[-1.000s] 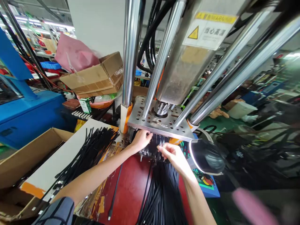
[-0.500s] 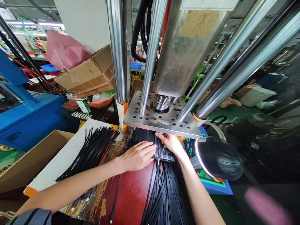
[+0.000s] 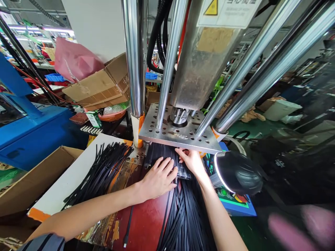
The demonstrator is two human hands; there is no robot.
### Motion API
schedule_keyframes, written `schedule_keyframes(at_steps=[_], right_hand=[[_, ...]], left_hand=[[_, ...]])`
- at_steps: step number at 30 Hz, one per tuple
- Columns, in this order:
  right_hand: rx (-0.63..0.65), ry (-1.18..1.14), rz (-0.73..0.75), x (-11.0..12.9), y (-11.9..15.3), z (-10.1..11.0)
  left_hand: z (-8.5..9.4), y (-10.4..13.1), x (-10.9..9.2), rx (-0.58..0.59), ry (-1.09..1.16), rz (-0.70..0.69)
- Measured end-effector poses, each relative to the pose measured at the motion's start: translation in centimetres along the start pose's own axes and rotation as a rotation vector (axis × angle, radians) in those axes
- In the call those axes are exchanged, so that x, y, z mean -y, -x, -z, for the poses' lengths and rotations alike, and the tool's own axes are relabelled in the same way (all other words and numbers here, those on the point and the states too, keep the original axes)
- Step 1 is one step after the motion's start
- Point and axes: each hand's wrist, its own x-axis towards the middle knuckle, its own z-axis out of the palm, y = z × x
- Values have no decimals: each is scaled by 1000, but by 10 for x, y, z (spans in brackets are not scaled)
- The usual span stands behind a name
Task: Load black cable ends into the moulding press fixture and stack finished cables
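Note:
My left hand (image 3: 159, 178) lies with fingers spread over a dark metal fixture (image 3: 184, 173) and the black flat cables set in it. Just under the steel press plate (image 3: 180, 134), the fingers of my right hand (image 3: 192, 161) are pinched together at a black cable among the others, its end partly hidden by the hand. A thick bundle of black flat cables (image 3: 184, 216) hangs from the fixture toward me over a red surface (image 3: 145, 219). One single cable with a plug (image 3: 128, 228) lies to the left of that bundle.
A second cable bundle (image 3: 101, 174) rests on a white board (image 3: 56, 193) at left, beside an open cardboard box (image 3: 39, 174). Steel guide columns (image 3: 133, 59) surround the press. A black round-headed lamp (image 3: 238, 172) and a blue control box (image 3: 239, 205) stand at right.
My left hand has spread its fingers more and shifted slightly right. My right hand stays near the same spot under the plate, its fingers slightly shifted. The view has tilted a little.

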Motion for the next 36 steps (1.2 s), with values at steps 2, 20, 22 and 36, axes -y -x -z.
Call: schedule_keyframes(at_steps=[2, 20, 22, 36], right_hand=[[-24, 26, 64, 6, 21, 7], [253, 1000, 641, 20, 73, 13], [287, 1055, 603, 27, 76, 12], [137, 1100, 149, 25, 3, -11]], left_hand=[[1, 1, 3, 1, 36, -12], [-4, 6, 10, -26, 99, -12], [-1, 3, 11, -4, 98, -3], [12, -39, 28, 95, 182, 137]])
